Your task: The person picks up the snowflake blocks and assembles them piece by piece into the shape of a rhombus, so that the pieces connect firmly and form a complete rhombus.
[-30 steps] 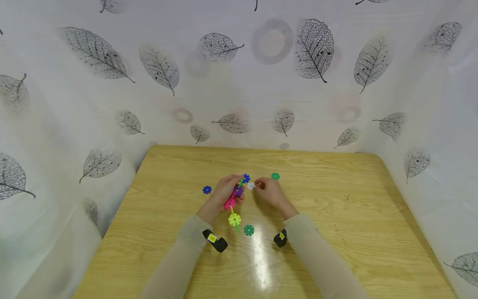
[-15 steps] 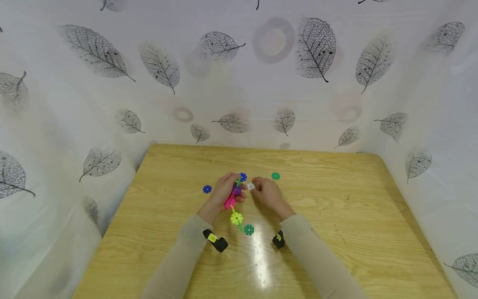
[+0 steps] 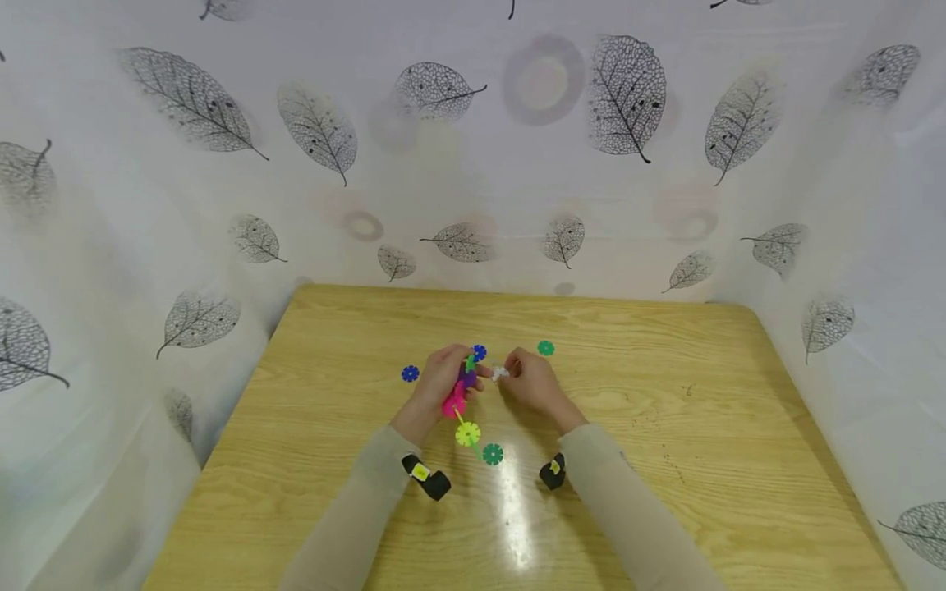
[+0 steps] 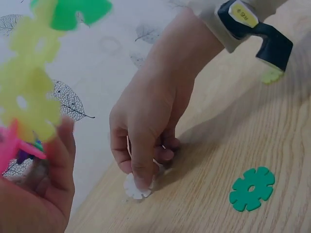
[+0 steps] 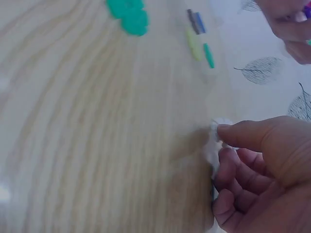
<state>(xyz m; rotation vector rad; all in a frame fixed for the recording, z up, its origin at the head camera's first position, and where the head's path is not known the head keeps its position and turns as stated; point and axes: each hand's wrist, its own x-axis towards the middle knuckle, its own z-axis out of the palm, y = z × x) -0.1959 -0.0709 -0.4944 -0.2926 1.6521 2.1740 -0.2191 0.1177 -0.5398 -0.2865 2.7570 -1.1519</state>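
while left hand (image 3: 442, 379) grips flower chain (image 3: 464, 404), right hand (image 3: 534, 382) seemingly pinches white piece (image 4: 136, 186).

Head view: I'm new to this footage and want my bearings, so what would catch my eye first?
Mid-table, the left hand grips a bright chain of snowflake discs, pink, purple, yellow and green, trailing toward the person. Beside it the right hand pinches a small white disc against the wooden table. Loose discs lie around: a blue disc to the left and a green disc behind the right hand.
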